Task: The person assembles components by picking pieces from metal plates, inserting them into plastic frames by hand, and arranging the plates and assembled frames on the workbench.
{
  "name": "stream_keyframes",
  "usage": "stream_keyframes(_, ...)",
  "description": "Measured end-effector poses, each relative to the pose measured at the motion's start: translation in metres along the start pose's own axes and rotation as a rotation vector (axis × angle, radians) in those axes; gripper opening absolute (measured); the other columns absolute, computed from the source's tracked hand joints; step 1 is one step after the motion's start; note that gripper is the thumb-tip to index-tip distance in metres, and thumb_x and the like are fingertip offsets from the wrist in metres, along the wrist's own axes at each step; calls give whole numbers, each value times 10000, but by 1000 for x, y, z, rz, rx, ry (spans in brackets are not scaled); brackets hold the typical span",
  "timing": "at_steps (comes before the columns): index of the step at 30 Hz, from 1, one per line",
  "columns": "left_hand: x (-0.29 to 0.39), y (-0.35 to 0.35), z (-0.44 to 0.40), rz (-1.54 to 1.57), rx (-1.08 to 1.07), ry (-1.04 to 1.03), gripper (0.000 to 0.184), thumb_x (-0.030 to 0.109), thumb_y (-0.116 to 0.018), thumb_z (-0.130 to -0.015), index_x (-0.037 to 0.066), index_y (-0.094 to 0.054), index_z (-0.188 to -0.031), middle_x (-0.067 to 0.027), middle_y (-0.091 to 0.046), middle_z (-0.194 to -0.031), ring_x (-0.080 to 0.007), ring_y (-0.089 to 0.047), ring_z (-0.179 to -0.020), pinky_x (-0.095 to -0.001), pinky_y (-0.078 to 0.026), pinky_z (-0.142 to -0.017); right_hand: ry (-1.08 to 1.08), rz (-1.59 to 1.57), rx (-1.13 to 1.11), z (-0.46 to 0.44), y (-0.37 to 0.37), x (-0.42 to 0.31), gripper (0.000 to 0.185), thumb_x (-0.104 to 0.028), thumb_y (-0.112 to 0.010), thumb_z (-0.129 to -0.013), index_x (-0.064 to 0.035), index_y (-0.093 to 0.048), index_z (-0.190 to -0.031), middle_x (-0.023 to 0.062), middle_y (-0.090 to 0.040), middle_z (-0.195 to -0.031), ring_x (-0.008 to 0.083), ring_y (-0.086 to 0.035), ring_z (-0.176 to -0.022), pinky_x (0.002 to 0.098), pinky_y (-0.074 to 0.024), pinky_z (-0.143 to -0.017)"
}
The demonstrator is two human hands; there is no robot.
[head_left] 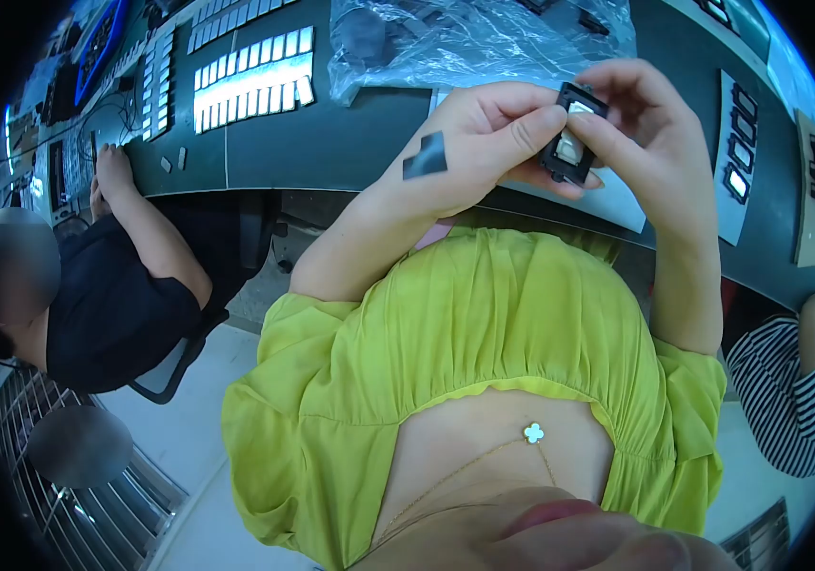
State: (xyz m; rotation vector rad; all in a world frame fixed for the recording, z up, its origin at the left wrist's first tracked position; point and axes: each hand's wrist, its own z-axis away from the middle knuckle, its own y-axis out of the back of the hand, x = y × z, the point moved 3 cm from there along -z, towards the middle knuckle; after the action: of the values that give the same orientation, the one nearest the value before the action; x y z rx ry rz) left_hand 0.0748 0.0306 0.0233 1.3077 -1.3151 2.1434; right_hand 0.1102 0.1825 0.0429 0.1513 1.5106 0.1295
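A small black rectangular frame [576, 169] with a pale, shiny piece [567, 146] inside is held up above the front edge of the bench. My left hand [498, 128] grips its left side, the thumb lying on the frame's edge. From the other side my right hand [650, 124] holds it, with the thumb pressed on the pale piece and the other fingers behind, partly hidden. On the back of my left hand sits a dark patch [426, 158]. Beneath both hands, a white sheet [617, 205] lies at the bench edge.
Clear plastic wrapping [484, 43] with dark parts lies behind my hands. Rows of pale rectangular pieces [253, 81] stand at left. At right are a white strip with black frames [739, 143] and a cardboard tray [812, 238]. Co-workers sit at left [131, 305] and right [784, 395].
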Motion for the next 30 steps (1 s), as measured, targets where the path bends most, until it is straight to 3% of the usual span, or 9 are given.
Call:
stream_keyframes(5, -1, -9, 3, -301, 142, -56, 240, 60, -503, -896, -52, -482, -1108, -131, -605, -978, -199, -622, -904, -279, -533, -770, -92, -255, 1, 4, 2, 14, 200, -97, -680, -773, 9, -562, -895, 36, -585, -785, 76, -575, -683, 205, -472, -637)
stream_keyframes(9, -4, -8, 2, -726, 157, -88, 178, 58, -575, -837, -24, -516, -983, -129, -638, -883, -193, -645, -853, -272, -521, -691, -71, -265, 13, 20, 7, 19, 173, -99, -664, -785, 1, -571, -891, 17, -575, -761, 88, -571, -703, 212, -470, -654)
stream_keyframes(11, -7, -16, 0, -776, 109, -79, 191, 74, -599, -820, -13, -508, -964, -131, -645, -877, -215, -648, -859, -290, -508, -711, 0, 86, -9, 34, 18, 20, 150, -82, -652, -788, -12, -579, -899, 8, -571, -754, 77, -556, -721, 200, -454, -665)
stream_keyframes(13, 0, -22, -2, -868, 160, -176, 233, 93, -605, -823, -8, -509, -1009, -132, -640, -939, -231, -635, -903, -303, -493, -790, 38, -121, 242, 53, 40, 29, 147, -60, -633, -801, -29, -592, -939, -3, -572, -753, 54, -531, -719, 178, -417, -645)
stream_keyframes(15, 6, -15, -5, -846, 129, -349, 318, 78, -615, -817, 6, -506, -1106, -120, -614, -1057, -211, -596, -997, -307, -459, -884, 46, 42, 541, 81, 84, 32, 190, -67, -628, -809, -36, -603, -995, -8, -573, -755, 39, -517, -701, 169, -398, -615)
stream_keyframes(18, 8, -4, -6, -741, 116, -260, 275, 40, -581, -833, 1, -524, -1100, -99, -619, -1042, -174, -598, -983, -284, -463, -867, -12, 353, 885, 125, 130, 78, 227, -85, -625, -814, -40, -605, -1036, -24, -557, -718, 31, -471, -634, 170, -368, -560)
stream_keyframes(22, 10, -20, -12, -843, 72, -261, 201, 40, -565, -841, -8, -573, -1036, -96, -627, -1019, -168, -606, -954, -273, -465, -839, -202, 549, 908, 135, 136, 96, 287, -187, -642, -800, -35, -602, -1040, 28, -560, -735, 98, -498, -629, 229, -423, -605)
stream_keyframes(26, 9, -26, -12, -873, 69, -264, 204, 36, -568, -838, -8, -578, -1036, -100, -627, -1016, -167, -605, -952, -272, -463, -840, -104, 898, 969, 142, 143, 94, 385, -310, -671, -765, -49, -603, -1039, 113, -574, -943, 226, -565, -811, 334, -464, -721)
stream_keyframes(30, 13, -11, -6, -834, 135, -235, 204, 4, -514, -862, -48, -540, -1057, -142, -608, -1047, -189, -577, -996, -294, -432, -885, -92, 1088, 950, 142, 129, 81, 537, -446, -695, -701, -6, -601, -995, 134, -578, -938, 276, -568, -849, 370, -461, -755)
